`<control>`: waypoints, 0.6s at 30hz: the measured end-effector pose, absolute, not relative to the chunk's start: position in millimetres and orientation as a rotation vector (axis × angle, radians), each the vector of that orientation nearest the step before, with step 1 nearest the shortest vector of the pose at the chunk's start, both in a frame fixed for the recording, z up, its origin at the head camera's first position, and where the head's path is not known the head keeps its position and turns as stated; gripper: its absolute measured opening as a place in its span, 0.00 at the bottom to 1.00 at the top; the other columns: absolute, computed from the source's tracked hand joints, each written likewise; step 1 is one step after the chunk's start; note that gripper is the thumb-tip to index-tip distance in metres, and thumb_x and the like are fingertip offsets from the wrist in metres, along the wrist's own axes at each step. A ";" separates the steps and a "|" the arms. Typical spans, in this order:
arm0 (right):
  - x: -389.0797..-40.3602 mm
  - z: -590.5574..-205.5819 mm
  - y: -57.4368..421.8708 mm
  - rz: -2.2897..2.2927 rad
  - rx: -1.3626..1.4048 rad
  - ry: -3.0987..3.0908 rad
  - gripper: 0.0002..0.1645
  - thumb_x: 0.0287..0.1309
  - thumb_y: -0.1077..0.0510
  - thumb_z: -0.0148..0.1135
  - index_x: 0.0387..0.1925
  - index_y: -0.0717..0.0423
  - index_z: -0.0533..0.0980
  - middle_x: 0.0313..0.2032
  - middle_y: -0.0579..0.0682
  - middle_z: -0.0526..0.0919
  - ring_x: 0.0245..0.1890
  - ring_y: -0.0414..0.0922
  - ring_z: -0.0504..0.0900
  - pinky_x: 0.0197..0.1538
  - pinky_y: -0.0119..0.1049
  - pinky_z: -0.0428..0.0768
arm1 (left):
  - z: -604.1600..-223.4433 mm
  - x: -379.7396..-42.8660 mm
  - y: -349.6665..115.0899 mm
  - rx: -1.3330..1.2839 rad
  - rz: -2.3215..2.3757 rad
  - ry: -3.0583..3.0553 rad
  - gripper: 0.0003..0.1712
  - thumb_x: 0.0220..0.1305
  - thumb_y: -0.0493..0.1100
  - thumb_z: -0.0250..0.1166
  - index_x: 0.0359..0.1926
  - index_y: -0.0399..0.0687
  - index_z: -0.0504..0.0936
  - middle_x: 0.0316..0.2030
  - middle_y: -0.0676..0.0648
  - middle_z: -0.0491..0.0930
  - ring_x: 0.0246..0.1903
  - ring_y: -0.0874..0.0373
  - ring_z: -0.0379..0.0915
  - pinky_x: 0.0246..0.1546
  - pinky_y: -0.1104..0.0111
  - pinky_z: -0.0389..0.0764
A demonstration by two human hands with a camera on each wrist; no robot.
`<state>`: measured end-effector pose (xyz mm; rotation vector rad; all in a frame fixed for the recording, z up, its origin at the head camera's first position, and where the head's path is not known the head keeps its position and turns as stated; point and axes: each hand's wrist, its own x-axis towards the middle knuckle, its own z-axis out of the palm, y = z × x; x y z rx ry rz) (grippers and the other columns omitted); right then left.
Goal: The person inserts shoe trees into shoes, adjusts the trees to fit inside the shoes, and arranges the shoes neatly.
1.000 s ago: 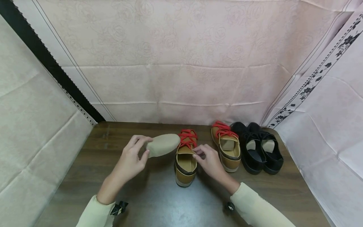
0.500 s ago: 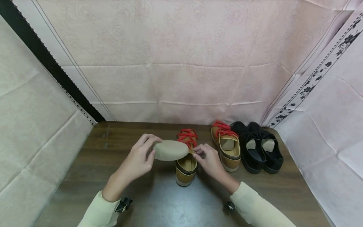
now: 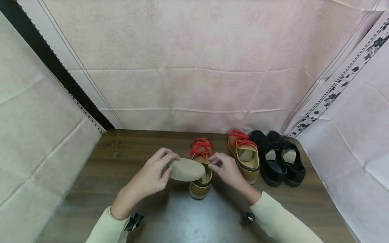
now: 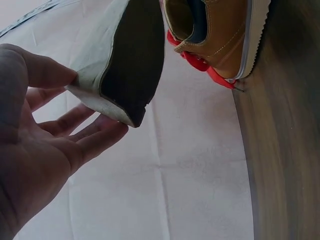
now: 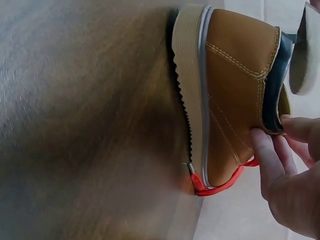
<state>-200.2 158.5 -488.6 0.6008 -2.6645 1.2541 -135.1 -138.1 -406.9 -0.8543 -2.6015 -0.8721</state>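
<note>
Between the thumb and fingers of my left hand is a pale beige insole, one end of it pinched. Its dark underside shows in the left wrist view, where the insole looks bent. The free end is above the opening of a tan shoe with red laces, and hides part of that opening in the head view. My right hand pinches the collar edge on the shoe's right side. In the right wrist view the shoe stands on its sole, the thumb and fingers at its collar.
A matching tan shoe with red laces stands to the right. Beside it is a pair of black shoes. All stand on a brown wooden table. Pale cloth hangs behind the table and at both sides.
My left hand has carried the insole rightward and a little toward me, from beside the shoe to over its opening. The right hand keeps its grip at the collar.
</note>
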 end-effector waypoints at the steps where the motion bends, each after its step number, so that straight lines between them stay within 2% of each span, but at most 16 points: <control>1: -200.8 -487.6 158.9 1.254 0.609 -2.672 0.11 0.56 0.61 0.77 0.40 0.47 0.85 0.33 0.43 0.86 0.35 0.39 0.85 0.42 0.36 0.85 | -407.1 -134.6 -137.6 -0.860 -0.862 -2.605 0.21 0.65 0.30 0.65 0.56 0.51 0.81 0.53 0.50 0.76 0.50 0.58 0.77 0.47 0.62 0.85; 8: -204.9 -482.7 161.8 1.232 0.656 -2.710 0.11 0.57 0.61 0.77 0.40 0.48 0.85 0.34 0.43 0.87 0.36 0.39 0.85 0.44 0.37 0.85 | -405.9 -131.4 -130.5 -0.891 -0.820 -2.617 0.21 0.63 0.32 0.68 0.56 0.50 0.83 0.52 0.51 0.76 0.49 0.59 0.76 0.46 0.63 0.83; 18: -204.1 -477.8 160.0 1.301 0.611 -2.756 0.10 0.57 0.61 0.76 0.40 0.49 0.85 0.33 0.43 0.87 0.35 0.39 0.84 0.42 0.34 0.83 | -412.0 -126.6 -116.1 -0.912 -0.705 -2.647 0.21 0.64 0.41 0.71 0.58 0.52 0.84 0.48 0.51 0.76 0.47 0.59 0.73 0.46 0.64 0.82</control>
